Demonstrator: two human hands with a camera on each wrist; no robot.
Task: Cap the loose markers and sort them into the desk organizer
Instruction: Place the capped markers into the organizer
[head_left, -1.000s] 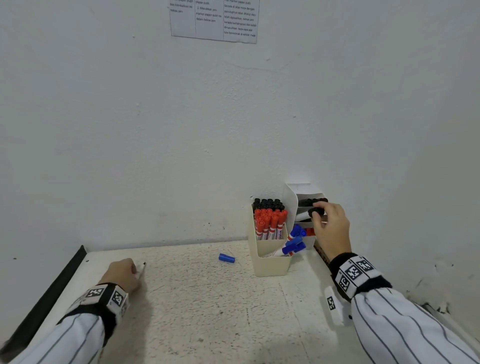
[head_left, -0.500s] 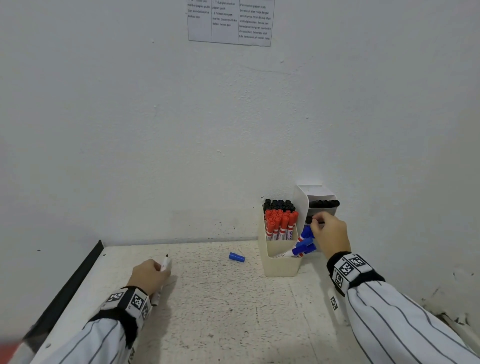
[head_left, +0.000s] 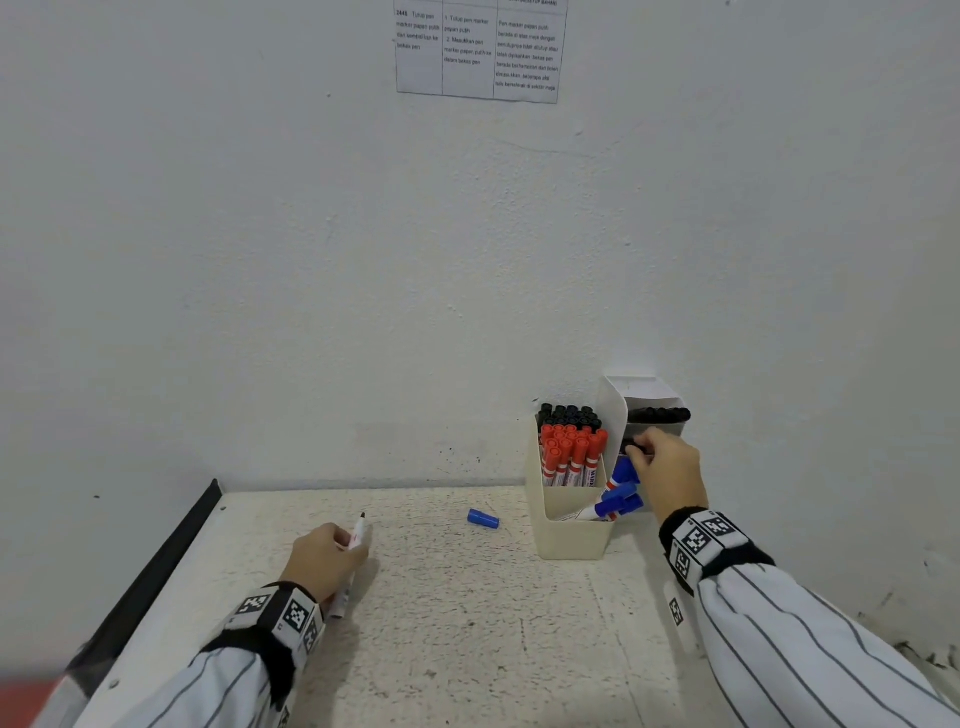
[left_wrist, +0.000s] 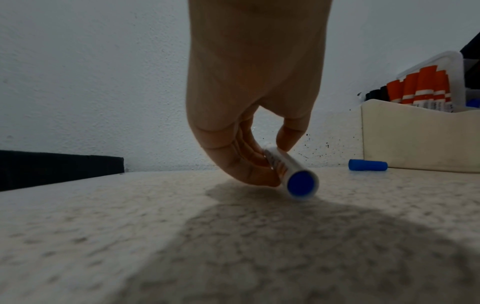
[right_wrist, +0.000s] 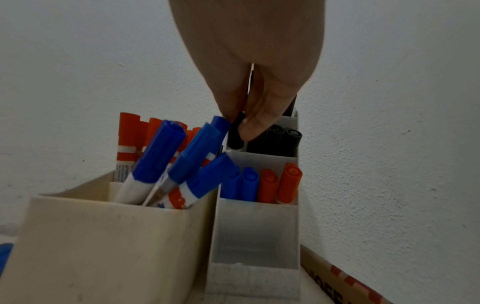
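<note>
My left hand grips an uncapped white marker low over the table, tip pointing away; its blue end plug faces the left wrist camera. A loose blue cap lies on the table between that hand and the cream desk organizer, which holds red, black and blue capped markers. My right hand reaches into the clear tiered organizer behind it and pinches a black-capped marker standing in the middle tier.
The white wall runs close behind both organizers, and a side wall stands on the right. A black strip edges the table's left side. A printed sheet hangs on the wall. A ruler lies at the right.
My left hand has lifted the uncapped marker from the far left and carried it rightward toward the blue cap. My right hand has stayed at the clear organizer, lowering the black marker.
</note>
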